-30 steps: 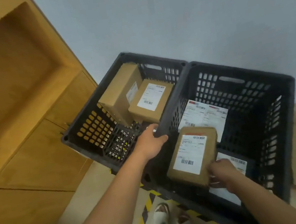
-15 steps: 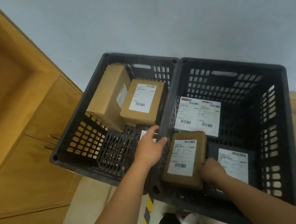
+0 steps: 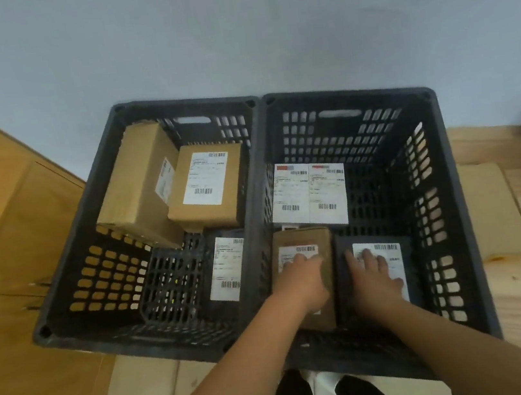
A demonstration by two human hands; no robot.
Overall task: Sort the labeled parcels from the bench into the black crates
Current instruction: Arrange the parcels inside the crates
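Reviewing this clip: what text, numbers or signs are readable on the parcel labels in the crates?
None can be quoted.
Left crate: three barcode labels, print too blurred.
Right crate: four barcode labels, two partly under the left hand and right hand, too blurred.

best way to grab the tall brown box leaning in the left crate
Grip the tall brown box across its narrow upper end, coming straight down from above: it stands tilted in the far corner of the left crate, and the smaller labelled box crowds its right side.
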